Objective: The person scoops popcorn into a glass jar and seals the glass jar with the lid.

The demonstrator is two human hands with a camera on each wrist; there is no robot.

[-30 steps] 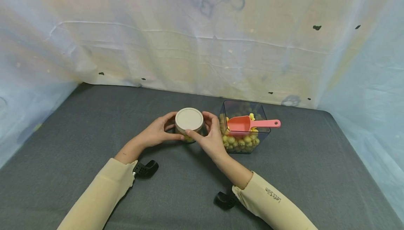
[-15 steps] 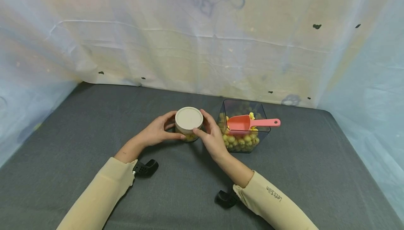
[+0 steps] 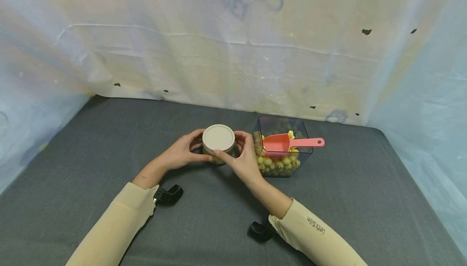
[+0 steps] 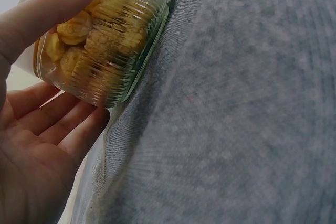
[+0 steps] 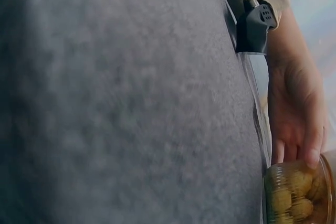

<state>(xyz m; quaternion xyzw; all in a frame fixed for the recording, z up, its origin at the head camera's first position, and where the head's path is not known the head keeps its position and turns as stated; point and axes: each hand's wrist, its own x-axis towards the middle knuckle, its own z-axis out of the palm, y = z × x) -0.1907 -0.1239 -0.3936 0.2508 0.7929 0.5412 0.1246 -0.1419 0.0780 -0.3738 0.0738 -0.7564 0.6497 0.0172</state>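
A clear ridged glass jar with yellow popcorn inside stands upright on the grey table, a cream round lid on its top. My left hand holds the jar from the left, thumb in front and fingers behind; the left wrist view shows this grip closely. From the right, my right hand grips the lid's edge, with the thumb at the front and fingers at the far side. In the right wrist view the left hand shows beside the jar, and the right hand is out of sight.
Just right of the right hand stands a clear dark-tinted bin of popcorn. A coral scoop lies on the popcorn, its handle over the bin's right rim. Pale patterned sheeting hangs behind the grey tabletop.
Half a second ago the right thumb and fingers were turned rightward along the lid; now they are back round its front and far side. The left hand and jar stay put.
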